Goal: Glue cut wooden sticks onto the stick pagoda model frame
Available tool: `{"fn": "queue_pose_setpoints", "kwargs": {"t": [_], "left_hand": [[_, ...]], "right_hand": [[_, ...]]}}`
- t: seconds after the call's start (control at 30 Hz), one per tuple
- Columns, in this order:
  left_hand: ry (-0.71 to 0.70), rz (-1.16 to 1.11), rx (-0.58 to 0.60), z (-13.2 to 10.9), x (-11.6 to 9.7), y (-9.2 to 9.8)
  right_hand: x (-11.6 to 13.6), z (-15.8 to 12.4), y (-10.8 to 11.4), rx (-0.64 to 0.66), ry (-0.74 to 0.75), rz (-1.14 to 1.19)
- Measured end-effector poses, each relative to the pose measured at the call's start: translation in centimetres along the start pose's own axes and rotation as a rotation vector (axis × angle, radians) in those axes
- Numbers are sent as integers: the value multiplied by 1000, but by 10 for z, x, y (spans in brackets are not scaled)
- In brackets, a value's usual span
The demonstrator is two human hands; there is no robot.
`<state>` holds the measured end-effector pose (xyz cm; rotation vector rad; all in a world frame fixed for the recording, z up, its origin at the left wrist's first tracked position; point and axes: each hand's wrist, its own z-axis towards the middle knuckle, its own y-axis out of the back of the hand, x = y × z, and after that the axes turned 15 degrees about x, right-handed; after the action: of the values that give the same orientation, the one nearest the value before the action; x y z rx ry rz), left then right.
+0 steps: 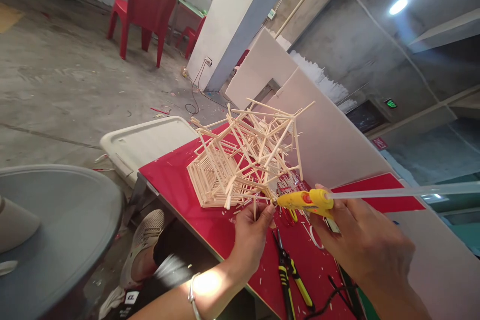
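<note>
My left hand point(250, 235) is closed, thumb and fingers pinching a thin wooden stick point(255, 207) at the near lower side of a stick structure point(262, 147). That structure is an open lattice of pale sticks with a denser hexagonal stepped part point(210, 175) at its left. My right hand point(371, 247) grips a yellow hot glue gun point(309, 202), a long translucent glue stick point(390, 191) running out of its back. The gun's nozzle points left, close to my left fingertips; whether it touches the stick cannot be made out.
Pliers with black-and-yellow handles point(290, 275) lie on the red table point(240, 247), near a dark cord point(330, 300). White panels point(318, 125) stand behind. A grey round table point(60, 240) and a cream plastic lid point(150, 140) are at left, with a red chair point(150, 5) farther off.
</note>
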<state>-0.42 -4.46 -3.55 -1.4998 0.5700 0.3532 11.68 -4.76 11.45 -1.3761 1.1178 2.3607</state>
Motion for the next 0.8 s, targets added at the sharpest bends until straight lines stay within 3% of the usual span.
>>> {"fn": "queue_pose_setpoints", "kwargs": {"t": [0.8], "left_hand": [[-21,-27,-22,0,1,-3]], "right_hand": [[-1,-1,-4,-7,-19,49]]}}
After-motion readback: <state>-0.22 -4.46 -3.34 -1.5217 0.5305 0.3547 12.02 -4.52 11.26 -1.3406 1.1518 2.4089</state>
